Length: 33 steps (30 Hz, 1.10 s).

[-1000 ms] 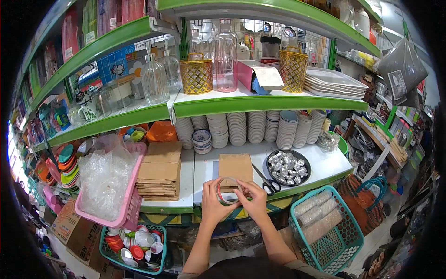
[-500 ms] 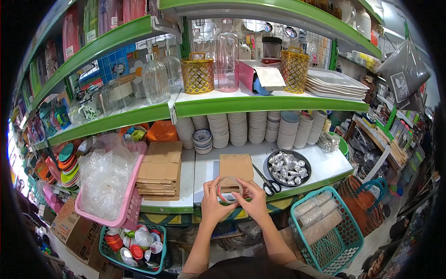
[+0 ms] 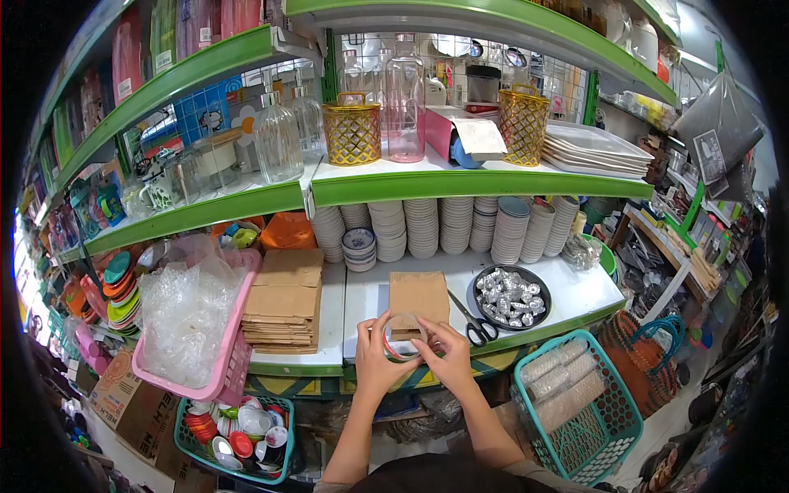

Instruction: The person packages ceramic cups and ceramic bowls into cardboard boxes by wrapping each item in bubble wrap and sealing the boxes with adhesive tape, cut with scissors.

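Note:
A roll of clear tape is held upright between both hands, its ring facing me. My left hand grips its left side, fingers curled over the rim. On the other side, my right hand pinches the roll between thumb and fingers. Just beyond the hands, a brown cardboard packet lies on the white shelf, its near end partly hidden. Black-handled scissors rest to the right of my right hand. Beside them, a dark round tray contains several silver-wrapped pieces.
Flat brown cardboard pieces are stacked at left, next to a pink basket of bubble wrap. Stacked bowls line the shelf's back. Below stand a teal basket with wrapped bundles and a green basket of small dishes.
The tape roll has turned very slightly between my fingers. Both hands stay in nearly the same place, and the surroundings are shifted a few pixels.

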Tool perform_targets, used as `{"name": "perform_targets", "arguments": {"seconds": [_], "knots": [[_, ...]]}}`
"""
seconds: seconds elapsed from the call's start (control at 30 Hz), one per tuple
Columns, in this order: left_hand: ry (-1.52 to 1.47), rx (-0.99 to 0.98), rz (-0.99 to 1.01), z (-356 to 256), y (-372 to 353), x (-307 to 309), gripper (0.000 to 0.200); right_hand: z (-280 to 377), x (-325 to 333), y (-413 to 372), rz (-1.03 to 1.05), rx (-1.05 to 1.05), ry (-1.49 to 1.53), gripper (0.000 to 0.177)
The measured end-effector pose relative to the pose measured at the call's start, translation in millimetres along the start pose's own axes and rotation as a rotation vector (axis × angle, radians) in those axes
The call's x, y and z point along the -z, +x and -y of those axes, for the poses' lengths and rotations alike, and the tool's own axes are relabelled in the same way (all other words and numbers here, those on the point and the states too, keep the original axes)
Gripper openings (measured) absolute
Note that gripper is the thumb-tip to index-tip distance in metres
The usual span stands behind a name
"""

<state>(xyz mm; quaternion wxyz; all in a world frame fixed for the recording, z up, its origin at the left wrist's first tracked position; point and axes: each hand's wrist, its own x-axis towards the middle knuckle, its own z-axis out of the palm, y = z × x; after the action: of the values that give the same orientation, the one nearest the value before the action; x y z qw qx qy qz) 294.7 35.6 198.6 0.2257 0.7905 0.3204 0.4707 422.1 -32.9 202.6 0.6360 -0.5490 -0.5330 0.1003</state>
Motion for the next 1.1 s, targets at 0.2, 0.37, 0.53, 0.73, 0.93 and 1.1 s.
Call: {"name": "perform_targets", "arguments": {"seconds": [0.2,0.37,0.53,0.73,0.93,1.1], "knots": [[0.053,-0.093,-0.052,4.1,2.1,-0.6,0.09,6.2,-1.2,2.0,0.024,-0.017,0.025,0.042],[0.05,-0.12,-0.048,1.5,3.6,1.1,0.089,-0.2,-4.7,-2.4,-0.022,0.001,0.037,0.041],[0.086,-0.169,-0.081,1.6,6.2,2.6,0.086,3.6,-4.7,-1.5,-0.013,-0.048,0.044,0.039],[0.08,-0.14,-0.079,1.4,5.7,4.0,0.086,3.0,-6.4,-1.5,-0.051,-0.032,0.1,0.039],[0.042,-0.153,-0.071,0.7,6.3,5.4,0.089,2.3,-8.9,-1.3,-0.081,0.03,0.019,0.035],[0.047,-0.104,-0.07,3.3,4.0,5.0,0.09,20.4,-5.6,2.4,0.007,-0.01,0.007,0.033]]}}
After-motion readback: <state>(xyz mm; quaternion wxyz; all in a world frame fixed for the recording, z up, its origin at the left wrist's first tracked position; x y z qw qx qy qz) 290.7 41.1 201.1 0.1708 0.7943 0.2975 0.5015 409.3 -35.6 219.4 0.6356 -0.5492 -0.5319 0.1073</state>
